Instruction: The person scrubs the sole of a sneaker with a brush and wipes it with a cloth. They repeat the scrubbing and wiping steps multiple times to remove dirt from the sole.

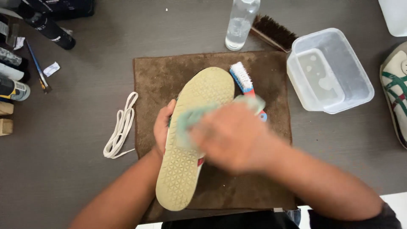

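Note:
A shoe lies sole-up on a brown towel [271,76], its tan patterned sole [182,174] facing me. My left hand [162,127] grips the shoe's left side at mid-length. My right hand [231,138] is blurred with motion and holds a pale green cloth [190,121] pressed on the sole. A blue and red brush with white bristles [242,77] lies on the towel just beyond my right hand.
White laces [122,127] lie left of the towel. A clear bottle [240,23] and a dark-bristled wooden brush [273,32] stand behind it. A clear plastic tub [328,70] with water sits right, another shoe [396,91] at the right edge, bottles and small brushes [38,68] far left.

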